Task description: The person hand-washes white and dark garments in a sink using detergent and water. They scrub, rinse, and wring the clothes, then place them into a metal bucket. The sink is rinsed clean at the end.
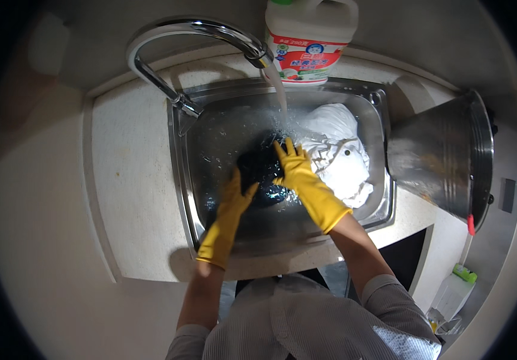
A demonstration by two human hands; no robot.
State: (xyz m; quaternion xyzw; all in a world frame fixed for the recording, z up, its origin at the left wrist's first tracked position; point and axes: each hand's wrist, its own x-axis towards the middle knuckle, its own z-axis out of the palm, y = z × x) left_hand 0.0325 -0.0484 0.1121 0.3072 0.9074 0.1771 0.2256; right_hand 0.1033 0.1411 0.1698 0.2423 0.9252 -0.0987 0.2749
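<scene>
A dark wet cloth (258,168) lies in the water of a stainless steel sink (186,198). My right hand (295,168), in a yellow rubber glove, rests over the cloth's right side with its fingers spread. At the cloth's lower left edge is my left hand (238,195), gloved the same way, its thumb apart from the fingers; those fingers are partly blurred at the water. Bunched white cloth (339,166) with a dark button sits at the right of the sink. Water (280,92) runs from the curved chrome faucet (195,26) just above the dark cloth.
Behind the sink stands a large white detergent jug (312,58) with a red label. A metal bucket (434,157) lies tilted against the sink's right side. The pale countertop (137,189) extends left. A container with a green top (454,288) is low at the right.
</scene>
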